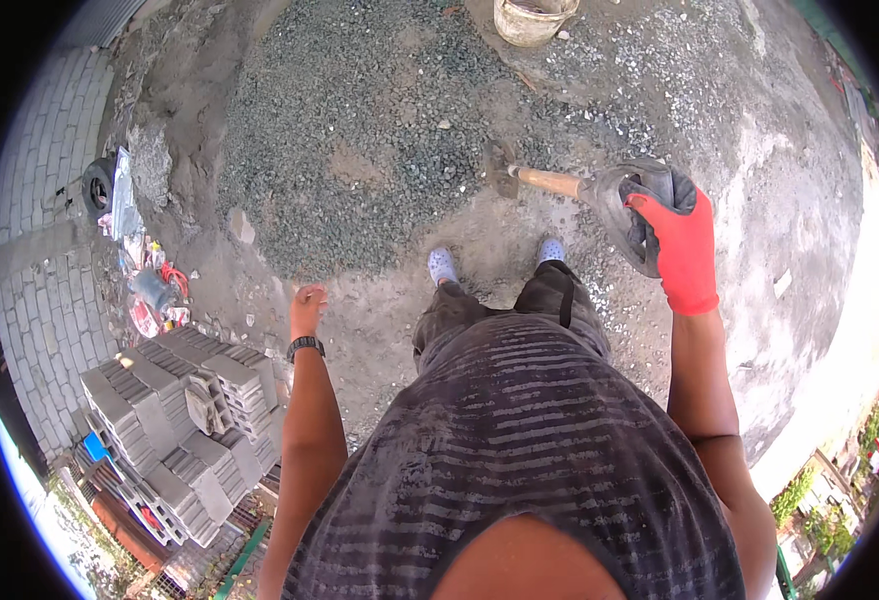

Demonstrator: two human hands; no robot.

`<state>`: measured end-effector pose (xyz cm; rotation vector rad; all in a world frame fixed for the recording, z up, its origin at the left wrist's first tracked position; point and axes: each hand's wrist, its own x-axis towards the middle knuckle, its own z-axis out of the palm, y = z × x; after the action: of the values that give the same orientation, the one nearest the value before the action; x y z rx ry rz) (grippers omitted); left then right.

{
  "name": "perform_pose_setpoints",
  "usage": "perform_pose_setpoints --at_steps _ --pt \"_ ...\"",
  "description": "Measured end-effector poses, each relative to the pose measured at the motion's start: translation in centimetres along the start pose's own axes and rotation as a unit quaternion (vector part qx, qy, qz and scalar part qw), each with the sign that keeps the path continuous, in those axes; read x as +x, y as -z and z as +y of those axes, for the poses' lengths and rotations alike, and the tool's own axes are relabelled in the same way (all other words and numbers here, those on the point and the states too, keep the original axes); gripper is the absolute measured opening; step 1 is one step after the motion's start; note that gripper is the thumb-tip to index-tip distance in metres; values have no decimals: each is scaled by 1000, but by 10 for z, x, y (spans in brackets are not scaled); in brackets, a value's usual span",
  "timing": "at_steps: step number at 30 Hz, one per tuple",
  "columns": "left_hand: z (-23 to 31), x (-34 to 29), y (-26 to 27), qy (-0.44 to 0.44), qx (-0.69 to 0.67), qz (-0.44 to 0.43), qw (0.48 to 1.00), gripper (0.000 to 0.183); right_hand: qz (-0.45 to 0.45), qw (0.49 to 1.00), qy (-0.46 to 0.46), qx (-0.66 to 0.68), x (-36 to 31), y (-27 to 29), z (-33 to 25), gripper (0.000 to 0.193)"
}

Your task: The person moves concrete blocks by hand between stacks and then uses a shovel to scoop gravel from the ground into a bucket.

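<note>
My right hand (681,245), in a red glove with a dark palm, is closed around the dark grey looped grip of a shovel (551,182). The shovel's wooden shaft runs down and left to a dirty blade (502,168) at the edge of the gravel pile (359,130). Bare and ungloved, my left hand (308,300) hangs at my left side, its fingers curled and nothing visible in them. A dark watch (305,347) circles that wrist. Both my feet, in pale clogs (442,265), stand just short of the gravel.
A dirty pale bucket (534,22) stands at the far edge. Stacked hollow concrete blocks (184,420) rise at the left, near a block wall (44,330). A tyre (99,188) and loose litter (154,290) lie beside the wall. Rough bare ground (759,260) stretches out on the right.
</note>
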<state>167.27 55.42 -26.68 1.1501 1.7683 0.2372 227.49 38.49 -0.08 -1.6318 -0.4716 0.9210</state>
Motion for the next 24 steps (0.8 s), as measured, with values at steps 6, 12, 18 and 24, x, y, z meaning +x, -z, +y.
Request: perform_pose_setpoints --at_steps 6,12,18,24 --pt "-53 -129 -88 106 51 -16 993 25 -95 991 26 -93 38 79 23 29" --pt "-46 -210 -154 49 78 -23 995 42 -107 967 64 -221 58 99 39 24" --pt "-93 -255 -182 86 -81 75 990 43 -122 957 96 -245 98 95 29 25" --pt "-129 -310 -211 95 -113 97 984 39 -130 936 146 -292 100 91 25 24"
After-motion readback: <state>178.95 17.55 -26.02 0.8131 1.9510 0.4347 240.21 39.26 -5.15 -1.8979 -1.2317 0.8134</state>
